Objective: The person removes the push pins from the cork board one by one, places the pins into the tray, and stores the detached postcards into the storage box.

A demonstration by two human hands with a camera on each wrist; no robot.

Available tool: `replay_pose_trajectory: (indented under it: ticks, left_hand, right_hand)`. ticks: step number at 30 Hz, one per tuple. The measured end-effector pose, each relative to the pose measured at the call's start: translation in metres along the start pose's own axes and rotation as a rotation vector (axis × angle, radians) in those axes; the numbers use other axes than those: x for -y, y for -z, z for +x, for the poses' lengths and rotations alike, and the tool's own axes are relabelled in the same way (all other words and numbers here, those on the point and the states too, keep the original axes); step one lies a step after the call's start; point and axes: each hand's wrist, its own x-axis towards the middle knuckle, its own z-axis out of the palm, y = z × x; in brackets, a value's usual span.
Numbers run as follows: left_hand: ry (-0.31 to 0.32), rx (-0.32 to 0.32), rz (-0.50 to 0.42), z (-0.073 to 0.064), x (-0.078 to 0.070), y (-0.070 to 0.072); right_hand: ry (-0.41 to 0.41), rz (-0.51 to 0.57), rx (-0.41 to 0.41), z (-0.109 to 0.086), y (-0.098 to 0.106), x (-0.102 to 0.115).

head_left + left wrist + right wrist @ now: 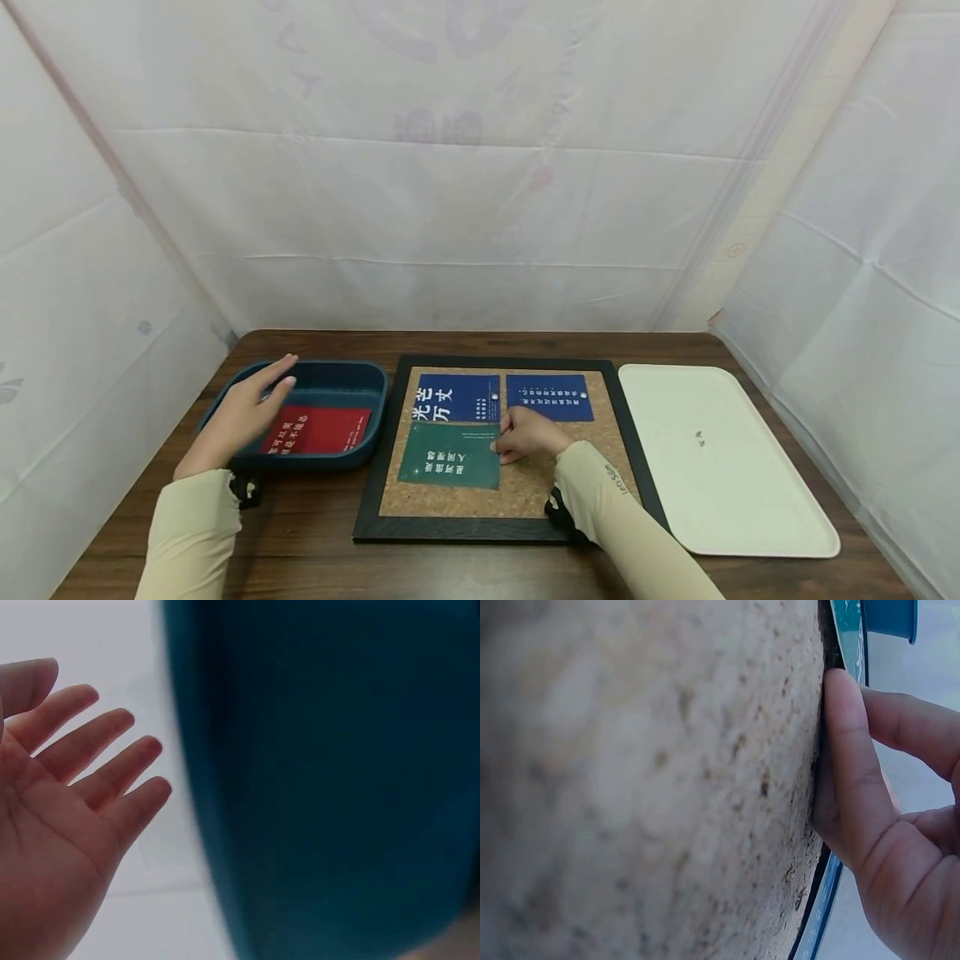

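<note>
My right hand [534, 435] pinches the right edge of a green card [450, 457] with white writing, which lies on a black-framed cork board [442, 502]. In the right wrist view, the thumb and fingers [859, 761] are close against the cork, by the card's edge. Above the green card sits a blue card [457, 397] with large white characters; a second blue card [550, 397] is just beyond my right hand. My left hand [243, 417] hovers over the left side of a dark blue tray [330, 372], fingers extended and holding nothing. Inside the tray is a red card [318, 430].
A cream-coloured tray [723, 467] lies right of the cork board, with a few tiny dark marks or bits near its middle. Everything stands on a brown wooden table [300, 533]. White sheeting [450, 208] hangs behind and at both sides.
</note>
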Motion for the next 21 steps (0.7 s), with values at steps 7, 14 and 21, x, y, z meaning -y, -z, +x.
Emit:
replay_pose_trajectory:
  ticks: [7, 14, 21]
  left_hand:
    - [0.081, -0.14, 0.018, -0.005, 0.028, 0.002]
    - [0.127, -0.214, 0.03, -0.01, 0.046, 0.003]
    - [0.133, -0.222, 0.026, -0.015, 0.058, -0.004]
  right_hand:
    - [-0.004, 0.01, 0.009, -0.002, 0.0, 0.001]
    - [0.007, -0.013, 0.012, -0.002, 0.0, 0.001]
    - [0.005, -0.009, 0.005, -0.002, 0.0, 0.001]
